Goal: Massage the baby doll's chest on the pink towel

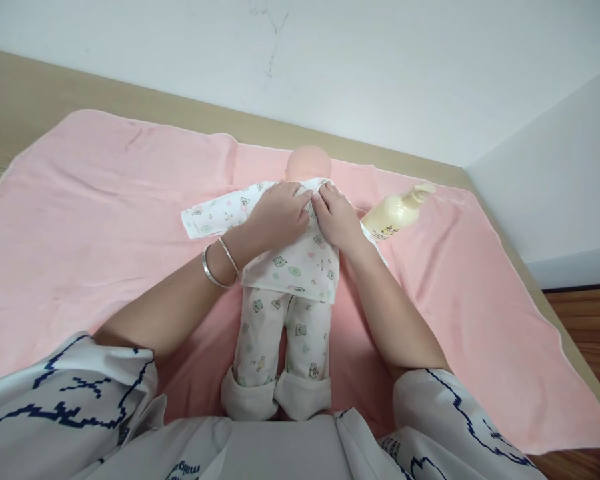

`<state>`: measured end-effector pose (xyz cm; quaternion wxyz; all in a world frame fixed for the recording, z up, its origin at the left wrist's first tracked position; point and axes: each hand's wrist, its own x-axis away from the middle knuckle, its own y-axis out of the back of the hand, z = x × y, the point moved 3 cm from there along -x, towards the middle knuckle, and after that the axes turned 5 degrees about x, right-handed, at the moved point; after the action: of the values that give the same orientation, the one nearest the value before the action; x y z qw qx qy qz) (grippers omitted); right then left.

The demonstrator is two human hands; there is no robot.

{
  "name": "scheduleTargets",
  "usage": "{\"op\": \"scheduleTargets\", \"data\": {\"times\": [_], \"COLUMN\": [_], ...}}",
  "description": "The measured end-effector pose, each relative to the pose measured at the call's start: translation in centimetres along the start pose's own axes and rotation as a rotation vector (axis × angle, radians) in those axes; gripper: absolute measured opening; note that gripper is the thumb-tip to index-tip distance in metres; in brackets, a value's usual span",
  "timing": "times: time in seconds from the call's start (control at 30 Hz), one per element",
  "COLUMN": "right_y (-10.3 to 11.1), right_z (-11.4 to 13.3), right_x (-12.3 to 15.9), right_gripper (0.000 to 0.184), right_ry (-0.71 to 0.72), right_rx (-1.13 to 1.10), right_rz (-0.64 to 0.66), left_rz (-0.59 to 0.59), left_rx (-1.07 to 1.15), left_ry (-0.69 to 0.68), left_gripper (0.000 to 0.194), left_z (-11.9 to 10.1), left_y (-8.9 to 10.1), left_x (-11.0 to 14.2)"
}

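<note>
A baby doll (309,162) lies on its back with its feet toward me. It wears a white long-sleeved shirt (300,270) printed with small animals, and matching trousers (260,327) with wide turned-up cuffs. Near the neckline, my left hand (281,212) closes its fingers on the front of the shirt. Right beside it, my right hand (337,217) pinches the other side of the same front near the collar. Both sets of fingertips almost meet, and they hide the cloth between them. The shirt's left-hand sleeve (213,217) stretches out flat.
A pink blanket (130,213) is spread under the doll on a tan surface (25,87). A pale yellow pump bottle (393,215) lies tilted to the right of the doll. White walls (355,67) border the back and right; a wooden floor (587,327) shows at the right.
</note>
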<state>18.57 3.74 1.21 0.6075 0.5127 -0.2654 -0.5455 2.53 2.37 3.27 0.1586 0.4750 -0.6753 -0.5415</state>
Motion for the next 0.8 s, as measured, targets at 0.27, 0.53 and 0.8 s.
{"op": "scheduleTargets", "data": {"times": [0.27, 0.53, 0.8], "right_y": [1.2, 2.5, 1.2], "right_z": [1.6, 4.6, 2.1], "right_x": [0.5, 1.8, 0.7], "right_gripper": [0.063, 0.042, 0.06], "right_ry": [-0.114, -0.055, -0.138], "right_rx": [0.07, 0.131, -0.015], "right_rz": [0.116, 0.103, 0.09], "left_rz": [-0.037, 0.019, 0.005], "left_rx": [0.094, 0.126, 0.093], "left_ry": [0.119, 0.255, 0.249], "left_gripper": [0.042, 0.06, 0.048], "left_z": [1.3, 2.9, 2.1], "left_y": [-0.9, -1.0, -0.9], "left_x": [-0.3, -0.6, -0.4]}}
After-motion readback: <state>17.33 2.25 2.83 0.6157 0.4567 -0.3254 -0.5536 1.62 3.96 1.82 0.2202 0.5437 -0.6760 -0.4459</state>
